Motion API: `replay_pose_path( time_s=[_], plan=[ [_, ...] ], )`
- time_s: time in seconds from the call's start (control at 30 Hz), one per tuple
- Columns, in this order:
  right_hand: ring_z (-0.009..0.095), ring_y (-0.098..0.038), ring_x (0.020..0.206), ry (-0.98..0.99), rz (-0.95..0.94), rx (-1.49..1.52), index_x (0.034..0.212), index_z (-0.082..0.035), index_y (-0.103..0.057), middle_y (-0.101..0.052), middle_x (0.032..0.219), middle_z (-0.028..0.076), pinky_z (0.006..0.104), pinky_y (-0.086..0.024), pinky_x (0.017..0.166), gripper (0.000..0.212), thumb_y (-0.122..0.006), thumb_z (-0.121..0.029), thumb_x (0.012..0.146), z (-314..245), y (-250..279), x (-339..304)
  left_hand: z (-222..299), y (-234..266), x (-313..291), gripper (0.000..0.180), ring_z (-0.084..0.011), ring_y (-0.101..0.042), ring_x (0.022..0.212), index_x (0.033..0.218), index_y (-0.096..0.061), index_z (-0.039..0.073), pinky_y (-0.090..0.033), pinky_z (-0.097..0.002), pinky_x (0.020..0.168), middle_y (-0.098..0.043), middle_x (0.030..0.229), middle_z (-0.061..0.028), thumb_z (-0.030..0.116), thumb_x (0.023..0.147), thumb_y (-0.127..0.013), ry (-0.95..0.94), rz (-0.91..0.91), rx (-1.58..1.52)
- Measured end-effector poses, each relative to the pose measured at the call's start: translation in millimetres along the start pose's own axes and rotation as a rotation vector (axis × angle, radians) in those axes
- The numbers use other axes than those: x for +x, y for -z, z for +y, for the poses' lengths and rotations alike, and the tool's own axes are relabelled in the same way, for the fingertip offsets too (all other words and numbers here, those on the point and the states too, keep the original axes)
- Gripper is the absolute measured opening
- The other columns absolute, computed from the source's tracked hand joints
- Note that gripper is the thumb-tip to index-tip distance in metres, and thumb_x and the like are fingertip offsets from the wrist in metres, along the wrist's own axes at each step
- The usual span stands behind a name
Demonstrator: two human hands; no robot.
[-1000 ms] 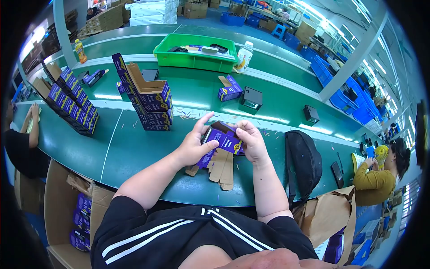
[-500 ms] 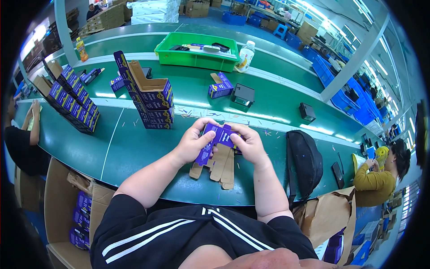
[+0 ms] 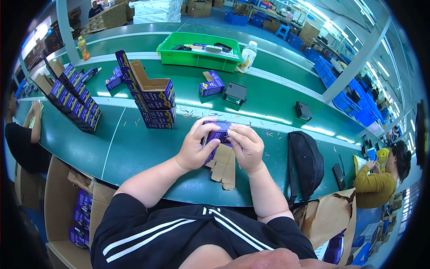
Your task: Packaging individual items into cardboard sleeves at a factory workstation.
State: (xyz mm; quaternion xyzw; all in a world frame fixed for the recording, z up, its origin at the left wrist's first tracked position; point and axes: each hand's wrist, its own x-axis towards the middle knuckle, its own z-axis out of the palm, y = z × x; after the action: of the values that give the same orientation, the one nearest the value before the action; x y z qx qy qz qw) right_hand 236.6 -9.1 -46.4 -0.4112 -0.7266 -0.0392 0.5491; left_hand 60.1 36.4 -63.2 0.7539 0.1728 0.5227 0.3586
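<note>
Between my hands is a small purple carton (image 3: 219, 127), partly folded into shape, its lower part hidden by my fingers. My left hand (image 3: 196, 144) grips its left side, thumb in front. My right hand (image 3: 246, 145) pinches the right side with bent fingers. Beneath them, several flattened cartons (image 3: 223, 167) lie brown side up on the green table. A stack of purple cartons (image 3: 157, 106) stands beyond my left hand, the top one gaping open. Farther left, more stacked cartons (image 3: 74, 105) stand in rows.
A green bin (image 3: 197, 60) and a white bottle (image 3: 247, 56) stand beyond the belt, which carries a purple box (image 3: 211, 84) and black devices (image 3: 235, 93). A black waist bag (image 3: 305, 159) lies right. Cardboard box (image 3: 60, 201) and paper bag (image 3: 329, 213) flank me. Co-workers sit at both sides.
The carton has gone from a slanted, flatter form to a more upright, folded one, and my fingers have closed around its top. The box and black devices on the belt have shifted left.
</note>
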Motion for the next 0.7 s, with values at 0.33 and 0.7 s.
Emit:
replay_pose_path(
  time_s=[0.33, 0.7],
  plan=[
    [0.022, -0.062, 0.087, -0.203, -0.067, 0.218, 0.087, -0.003, -0.066, -0.065, 0.089, 0.007, 0.0297, -0.05, 0.08, 0.019, -0.07, 0.003, 0.07, 17, 5, -1, 1, 7, 3, 0.038, -0.032, -0.052, 0.109, 0.119, -0.054, 0.009, -0.046, -0.0371, 0.09, -0.044, 0.132, -0.0173, 0.011, 0.082, -0.063, -0.14, -0.131, 0.141],
    [0.014, -0.058, 0.077, -1.077, -0.171, 0.582, 0.105, -0.004, -0.058, -0.061, 0.092, 0.008, 0.0202, -0.048, 0.065, 0.023, -0.065, -0.013, 0.084, 72, 48, 1, -7, 9, 7, 0.043, -0.0293, -0.053, 0.11, 0.135, -0.038, 0.007, -0.047, -0.0376, 0.087, -0.036, 0.139, -0.0182, 0.02, 0.095, -0.046, 0.338, 0.048, -0.246]
  ],
)
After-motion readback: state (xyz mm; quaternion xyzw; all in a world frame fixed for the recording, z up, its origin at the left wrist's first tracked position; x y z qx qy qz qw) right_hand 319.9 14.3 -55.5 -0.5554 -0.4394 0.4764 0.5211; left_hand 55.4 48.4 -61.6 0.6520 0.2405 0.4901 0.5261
